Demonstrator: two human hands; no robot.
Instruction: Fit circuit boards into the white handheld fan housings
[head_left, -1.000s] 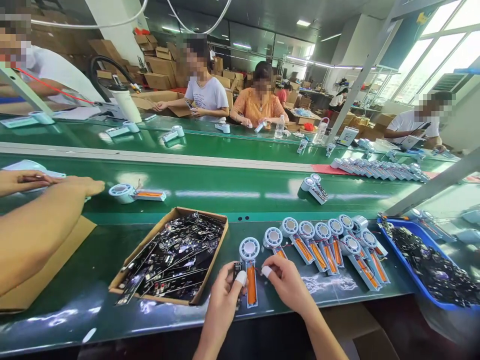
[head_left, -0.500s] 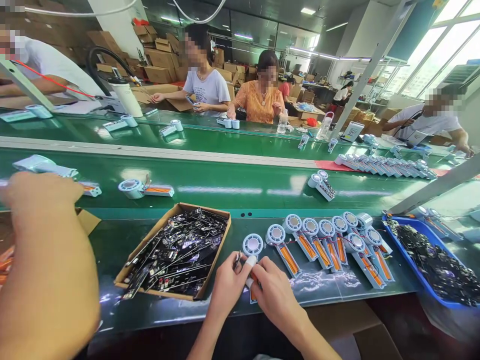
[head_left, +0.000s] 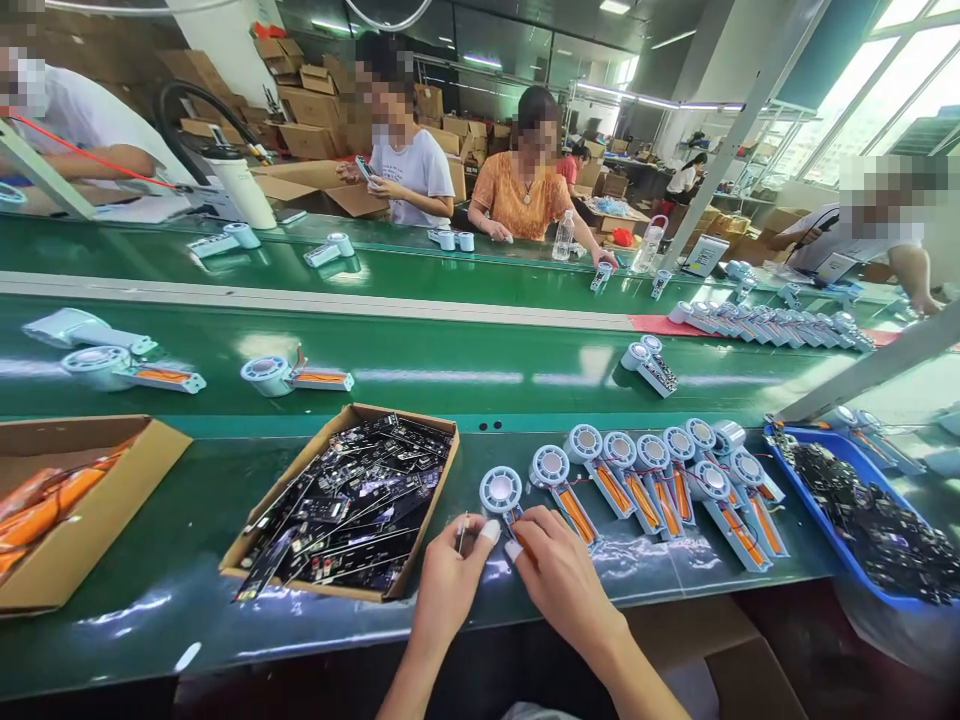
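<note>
My left hand [head_left: 452,568] is closed around a thin metal piece [head_left: 463,532], too small to name; its thumb wears a white finger cover. Just right of it, my right hand [head_left: 561,568] grips the handle part of a light-blue handheld fan housing [head_left: 501,490]. That housing's round head points away from me, and its handle is mostly hidden behind my fingers. More open fan housings [head_left: 577,512] with orange battery cells in their handles lie in a group to the right. A cardboard tray [head_left: 397,598] full of black circuit boards [head_left: 352,510] stands left of my hands.
At the far left sits a cardboard box [head_left: 90,540] of orange cells. A blue bin [head_left: 832,530] of dark boards stands right. Further fan housings [head_left: 266,375] rest on the green belt [head_left: 450,350]. Co-workers [head_left: 521,190] sit across the line.
A co-worker's arm has left the left side, uncovering a fan housing and the box of orange cells. My hands have moved slightly apart. Across the line, an orange-shirted person has reached toward a fan.
</note>
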